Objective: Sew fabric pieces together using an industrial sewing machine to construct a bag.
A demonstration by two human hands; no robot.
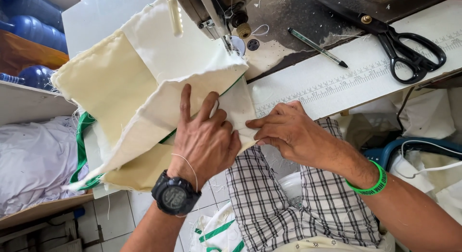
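A: Cream fabric panel point(144, 93) spread over the table edge, running from the needle point(227, 43) at 12 o'clock down toward 8. Folded layers, frayed raw edges, green trim point(83, 151) peeking out at 8.

B: Left hand point(204, 136) flat on top, fingers spread and pressing, nothing gripped. Right hand point(288, 132) at 3 o'clock from it, fingertips pinching the folded corner of the cloth, fingers nearly closed on it.

A: Looks risky though. Top layer only pinned down by palm pressure, so probably easy for the fold to creep and the edges to go out of line under the presser foot.

B: Yep. Also loose threads everywhere, one draped over the left wrist by the black watch point(174, 194). Could snag.

A: Fingers fairly near the needle too, if fed carelessly.

B: Further out: scissors point(409, 52) at 2 o'clock, pen point(317, 47) at 1, both beside the printed ruler strip point(337, 81). Well apart from the cloth, not much to worry about there.
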